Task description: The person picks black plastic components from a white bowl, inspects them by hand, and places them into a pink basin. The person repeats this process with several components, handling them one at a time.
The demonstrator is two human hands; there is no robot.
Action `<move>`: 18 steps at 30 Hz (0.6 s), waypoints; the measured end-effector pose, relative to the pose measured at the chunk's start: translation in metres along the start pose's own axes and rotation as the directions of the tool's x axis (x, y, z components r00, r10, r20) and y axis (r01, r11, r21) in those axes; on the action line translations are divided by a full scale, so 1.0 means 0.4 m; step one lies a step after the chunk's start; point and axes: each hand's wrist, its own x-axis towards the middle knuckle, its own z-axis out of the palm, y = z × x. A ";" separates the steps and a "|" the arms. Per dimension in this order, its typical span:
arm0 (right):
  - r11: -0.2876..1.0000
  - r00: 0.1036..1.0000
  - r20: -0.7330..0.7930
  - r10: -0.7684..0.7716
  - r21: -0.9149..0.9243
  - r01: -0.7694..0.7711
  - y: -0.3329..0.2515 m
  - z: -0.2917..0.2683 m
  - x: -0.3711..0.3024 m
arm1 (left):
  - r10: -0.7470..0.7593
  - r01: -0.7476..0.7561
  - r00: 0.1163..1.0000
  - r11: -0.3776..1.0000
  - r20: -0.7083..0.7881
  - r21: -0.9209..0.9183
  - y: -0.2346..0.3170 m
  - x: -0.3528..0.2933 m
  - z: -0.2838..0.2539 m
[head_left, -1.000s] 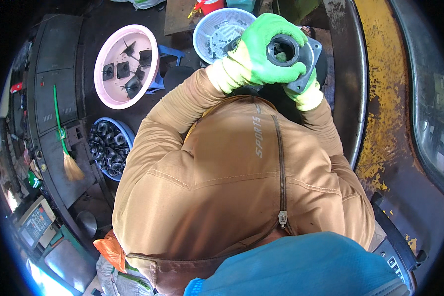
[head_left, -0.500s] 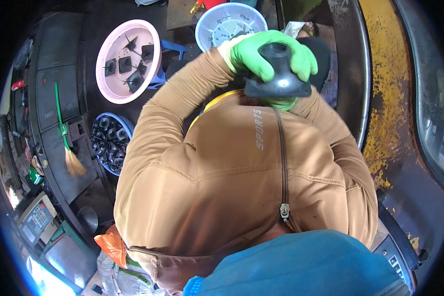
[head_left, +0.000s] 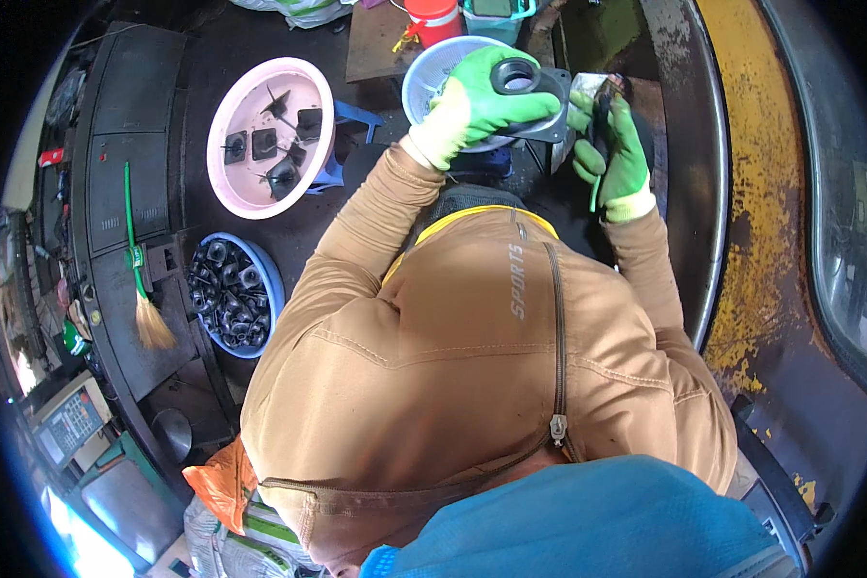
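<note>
While the left hand [head_left: 484, 96] clasps a black part [head_left: 556, 114], the right [head_left: 624, 159] curls.

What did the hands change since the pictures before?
The right hand came away from the black flanged part and moved right; what it grips is unclear. The left hand still holds the part. The pink basin and green-handled broom stayed put.

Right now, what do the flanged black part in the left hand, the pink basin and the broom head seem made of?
Flanged black part: rubber or moulded plastic, judging by its dark, faintly shiny surface.
Pink basin: likely smooth plastic, given its even colour.
Broom head: probably straw or similar fibre; matte tan strands fan out.
</note>
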 end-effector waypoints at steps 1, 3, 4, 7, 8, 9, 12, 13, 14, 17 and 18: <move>0.997 0.999 -0.035 -0.010 -0.070 0.008 0.002 0.004 0.006 | 0.089 -0.092 0.996 0.982 0.027 0.165 0.017 -0.006 0.000; 0.999 0.998 0.061 -0.021 -0.025 0.022 0.002 0.003 0.023 | 0.209 -0.220 0.975 0.943 0.068 0.249 0.041 -0.013 -0.002; 1.000 0.999 0.033 -0.006 0.023 0.005 0.002 -0.002 0.026 | 0.246 -0.254 0.967 0.951 0.066 0.176 0.046 -0.015 -0.002; 0.988 0.997 0.073 0.003 0.156 -0.014 0.007 -0.017 0.039 | 0.184 -0.196 0.980 0.889 -0.070 -0.413 0.024 -0.011 0.010; 0.991 1.000 -0.005 0.012 0.132 -0.011 0.012 -0.020 0.040 | 0.089 -0.157 0.986 0.781 -0.141 -0.605 0.006 -0.008 0.020; 0.986 0.977 0.152 -0.146 -0.061 0.157 0.023 -0.018 0.045 | 0.002 -0.140 0.984 0.619 -0.177 -0.773 -0.014 -0.005 0.030; 0.983 0.979 0.113 -0.171 -0.042 0.177 0.057 -0.005 0.049 | -0.133 0.219 0.974 0.344 0.184 -0.913 -0.076 -0.011 0.059; 0.974 0.981 0.060 -0.185 -0.122 0.191 0.066 0.000 0.054 | 0.242 0.369 0.899 0.031 0.365 -0.929 -0.090 -0.009 0.060; 0.960 0.980 0.006 -0.201 -0.200 0.198 0.073 0.005 0.058 | 0.124 0.329 0.935 0.052 0.333 -0.943 -0.100 -0.013 0.067; 0.954 0.981 -0.133 -0.141 -0.284 0.098 0.071 0.006 0.064 | -0.035 0.309 0.951 0.044 0.308 -0.950 -0.106 -0.011 0.071; 0.956 0.979 -0.150 -0.137 -0.278 0.091 0.063 0.004 0.069 | -0.047 0.295 0.955 0.086 0.292 -0.952 -0.102 -0.011 0.071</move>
